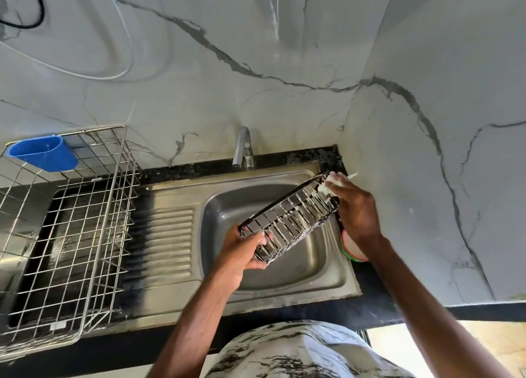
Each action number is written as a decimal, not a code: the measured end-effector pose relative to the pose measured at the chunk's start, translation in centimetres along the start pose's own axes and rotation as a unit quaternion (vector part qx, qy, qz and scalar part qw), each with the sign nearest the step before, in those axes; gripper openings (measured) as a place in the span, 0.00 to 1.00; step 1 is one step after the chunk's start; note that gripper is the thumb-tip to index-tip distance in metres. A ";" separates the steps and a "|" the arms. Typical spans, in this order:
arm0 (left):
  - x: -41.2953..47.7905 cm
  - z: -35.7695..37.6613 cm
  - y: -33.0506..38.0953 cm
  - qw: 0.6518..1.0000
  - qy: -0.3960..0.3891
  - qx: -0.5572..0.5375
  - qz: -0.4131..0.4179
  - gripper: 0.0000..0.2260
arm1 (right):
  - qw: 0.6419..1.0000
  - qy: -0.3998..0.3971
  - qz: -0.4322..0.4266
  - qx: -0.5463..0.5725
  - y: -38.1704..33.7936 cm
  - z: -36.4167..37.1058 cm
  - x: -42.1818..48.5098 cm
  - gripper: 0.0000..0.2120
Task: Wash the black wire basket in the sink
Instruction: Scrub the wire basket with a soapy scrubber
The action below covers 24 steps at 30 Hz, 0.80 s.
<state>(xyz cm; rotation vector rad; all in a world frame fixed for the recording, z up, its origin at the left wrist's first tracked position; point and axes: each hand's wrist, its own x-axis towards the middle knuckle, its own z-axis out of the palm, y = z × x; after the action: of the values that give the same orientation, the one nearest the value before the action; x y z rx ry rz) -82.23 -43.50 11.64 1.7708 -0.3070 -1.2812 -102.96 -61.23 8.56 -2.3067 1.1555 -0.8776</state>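
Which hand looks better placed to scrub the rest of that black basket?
Right, probably. The right hand holds a white foamy wad against the far end of the black wire basket above the sink, while the left hand grips its near end and carries it.

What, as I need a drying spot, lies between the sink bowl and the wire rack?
Only the ribbed drainboard, with nothing on it, as the head view shows.

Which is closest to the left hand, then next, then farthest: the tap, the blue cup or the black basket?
1. The black wire basket, held in the left hand.
2. Tap, behind the sink.
3. Blue cup, far left.
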 end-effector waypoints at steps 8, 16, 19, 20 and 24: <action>1.0 0.4 0.8 0.999 0.025 -0.011 -0.029 0.09 | 0.972 -0.139 -0.185 0.030 -7.1 5.0 -6.1 0.32; 0.5 0.0 0.6 1.000 -0.005 -0.018 -0.022 0.05 | 0.999 -0.019 -0.036 0.015 0.3 0.2 0.0 0.29; 0.6 0.1 0.6 0.999 -0.008 -0.026 -0.025 0.08 | 0.999 -0.001 -0.033 0.007 0.0 0.9 -0.2 0.30; 0.8 0.2 0.6 0.999 -0.010 -0.031 -0.027 0.08 | 0.998 0.002 -0.056 0.008 -0.9 1.4 -0.8 0.26; 1.0 0.3 1.0 0.998 0.005 -0.039 -0.039 0.06 | 0.987 -0.030 -0.155 0.034 -6.4 4.1 -5.4 0.24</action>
<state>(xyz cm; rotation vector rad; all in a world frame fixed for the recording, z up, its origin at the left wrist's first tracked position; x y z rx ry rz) -81.79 -44.88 11.81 1.7367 -0.1808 -1.3214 -99.00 -52.86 7.62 -2.4767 0.7385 -0.9313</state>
